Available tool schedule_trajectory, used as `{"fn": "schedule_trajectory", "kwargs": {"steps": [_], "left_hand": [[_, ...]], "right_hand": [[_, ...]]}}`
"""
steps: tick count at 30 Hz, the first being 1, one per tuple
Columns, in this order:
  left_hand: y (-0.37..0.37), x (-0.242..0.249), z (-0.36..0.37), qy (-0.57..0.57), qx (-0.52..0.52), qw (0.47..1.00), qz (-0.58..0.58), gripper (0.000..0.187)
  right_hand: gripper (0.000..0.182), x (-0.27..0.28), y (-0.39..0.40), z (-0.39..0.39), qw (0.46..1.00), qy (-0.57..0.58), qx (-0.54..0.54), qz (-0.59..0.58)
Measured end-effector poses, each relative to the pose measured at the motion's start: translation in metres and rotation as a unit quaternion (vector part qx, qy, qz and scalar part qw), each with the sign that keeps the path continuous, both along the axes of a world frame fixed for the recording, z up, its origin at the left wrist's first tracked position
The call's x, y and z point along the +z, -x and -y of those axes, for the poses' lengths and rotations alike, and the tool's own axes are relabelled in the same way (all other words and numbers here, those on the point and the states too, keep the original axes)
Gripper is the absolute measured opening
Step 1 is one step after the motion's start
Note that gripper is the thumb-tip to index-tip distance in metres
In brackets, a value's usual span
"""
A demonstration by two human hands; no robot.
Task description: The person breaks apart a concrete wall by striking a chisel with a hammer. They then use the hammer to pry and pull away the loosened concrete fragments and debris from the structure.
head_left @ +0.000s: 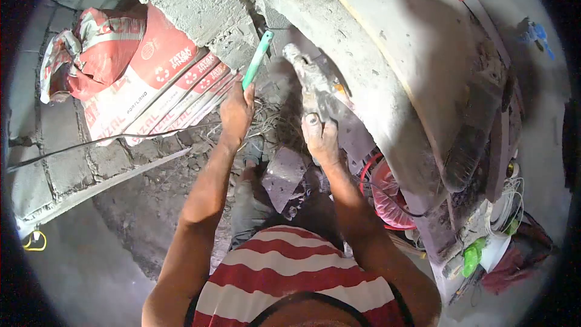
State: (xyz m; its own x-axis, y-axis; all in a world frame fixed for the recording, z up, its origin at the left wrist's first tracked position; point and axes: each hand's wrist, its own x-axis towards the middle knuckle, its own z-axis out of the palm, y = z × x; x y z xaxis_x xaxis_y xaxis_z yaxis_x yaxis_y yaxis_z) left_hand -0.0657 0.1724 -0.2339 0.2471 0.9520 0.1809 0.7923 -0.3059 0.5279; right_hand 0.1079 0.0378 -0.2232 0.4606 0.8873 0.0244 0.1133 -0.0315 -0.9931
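My left hand (237,112) is closed around the lower end of a green handle (259,59), which points up and away; what it belongs to is not visible. My right hand (321,139) grips a dust-covered power tool (315,82) with a small orange patch on its side. The tool's front end tilts up toward the left, beside a grey concrete slab. Its exact kind is hard to make out under the dust. Below and between my hands, a broken concrete chunk (284,175) lies by my feet.
Red and white cement bags (151,91) are stacked at left on a block wall (57,157). A black cable (109,139) crosses there. Large concrete slabs (387,48) lean at right. A red bucket (387,194), coiled white wire (508,206) and rubble (175,194) lie around.
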Motion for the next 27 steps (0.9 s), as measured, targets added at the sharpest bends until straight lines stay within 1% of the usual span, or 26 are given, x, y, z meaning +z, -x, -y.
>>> {"fn": "schedule_trajectory", "kwargs": {"steps": [1, 2, 3, 4, 6, 7, 8, 9, 10, 11, 12, 14, 15, 16, 18, 19, 20, 22, 23, 24, 26, 27], "left_hand": [[0.004, -0.003, 0.001, 0.015, 0.003, 1.000, 0.012, 0.034], [0.007, -0.006, 0.003, 0.032, 0.006, 0.999, 0.023, 0.034], [0.008, -0.009, -0.001, 0.066, 0.014, 0.997, 0.033, 0.035], [0.010, -0.015, -0.004, 0.067, 0.011, 0.997, 0.032, 0.035], [0.011, -0.032, -0.011, 0.049, -0.006, 0.997, 0.063, 0.036], [0.007, -0.030, -0.010, 0.062, -0.024, 0.986, 0.156, 0.036], [0.002, -0.028, -0.011, -0.023, -0.049, 0.995, 0.087, 0.030], [-0.003, -0.026, -0.008, 0.031, -0.017, 0.992, 0.124, 0.026], [-0.014, 0.000, -0.001, 0.084, 0.015, 0.983, 0.160, 0.022], [-0.018, 0.005, 0.004, 0.106, 0.019, 0.980, 0.166, 0.021], [-0.016, 0.000, 0.006, 0.114, 0.012, 0.978, 0.171, 0.021], [-0.008, -0.007, 0.013, 0.131, 0.009, 0.974, 0.185, 0.020], [-0.004, -0.011, 0.017, 0.140, 0.009, 0.972, 0.187, 0.020], [-0.001, -0.015, 0.022, 0.150, 0.015, 0.970, 0.192, 0.019], [0.009, -0.041, 0.020, 0.134, 0.010, 0.972, 0.190, 0.019], [0.020, -0.081, 0.016, 0.016, -0.036, 0.992, 0.123, 0.022], [0.023, -0.105, 0.012, 0.110, -0.004, 0.961, 0.254, 0.025], [0.016, -0.102, 0.008, 0.097, 0.007, 0.963, 0.252, 0.028], [0.012, -0.100, 0.006, 0.098, 0.007, 0.963, 0.252, 0.028], [0.009, -0.099, 0.004, 0.094, -0.001, 0.960, 0.263, 0.029], [0.003, -0.103, 0.002, 0.094, -0.008, 0.957, 0.273, 0.030], [-0.002, -0.105, -0.001, 0.088, 0.002, 0.948, 0.305, 0.029]], "right_hand": [[0.044, 0.014, 0.005, -0.005, 0.991, -0.064, -0.030, 0.110], [0.047, 0.020, 0.009, -0.006, 0.966, -0.126, -0.059, 0.217], [0.048, 0.017, 0.007, -0.001, 0.984, -0.074, -0.020, 0.161], [0.048, 0.015, 0.005, -0.001, 0.984, -0.073, -0.023, 0.161], [0.033, 0.013, 0.001, -0.002, 0.976, 0.051, 0.069, 0.202], [0.038, 0.025, 0.009, -0.008, 0.990, -0.006, 0.042, 0.133], [0.043, 0.026, 0.006, -0.012, 0.980, -0.041, 0.053, 0.187], [0.045, 0.025, 0.005, -0.016, 0.978, -0.065, 0.067, 0.189], [0.047, 0.024, 0.006, -0.020, 0.974, -0.089, 0.082, 0.190], [0.048, 0.022, 0.005, -0.025, 0.961, -0.128, 0.092, 0.226], [0.048, 0.018, 0.005, -0.027, 0.962, -0.127, 0.086, 0.224], [0.049, 0.008, 0.004, -0.029, 0.927, -0.170, 0.078, 0.326], [0.046, -0.022, 0.006, -0.020, 0.959, -0.095, 0.087, 0.251], [0.046, -0.031, 0.010, -0.010, 0.962, -0.088, 0.086, 0.245], [0.037, -0.034, 0.010, -0.003, 0.986, -0.019, 0.095, 0.139], [0.029, -0.023, 0.005, -0.004, 0.972, -0.025, 0.090, 0.216], [0.029, -0.012, 0.003, -0.007, 0.971, -0.030, 0.087, 0.219], [0.028, 0.001, 0.004, -0.005, 0.987, -0.042, 0.096, 0.122], [0.032, -0.006, 0.003, -0.002, 0.987, 0.003, 0.096, 0.129], [0.032, -0.009, 0.001, 0.000, 0.987, 0.005, 0.096, 0.129], [0.032, -0.004, -0.002, -0.003, 0.988, -0.027, 0.092, 0.120], [0.033, 0.000, -0.004, -0.006, 0.986, -0.060, 0.088, 0.127]]}}
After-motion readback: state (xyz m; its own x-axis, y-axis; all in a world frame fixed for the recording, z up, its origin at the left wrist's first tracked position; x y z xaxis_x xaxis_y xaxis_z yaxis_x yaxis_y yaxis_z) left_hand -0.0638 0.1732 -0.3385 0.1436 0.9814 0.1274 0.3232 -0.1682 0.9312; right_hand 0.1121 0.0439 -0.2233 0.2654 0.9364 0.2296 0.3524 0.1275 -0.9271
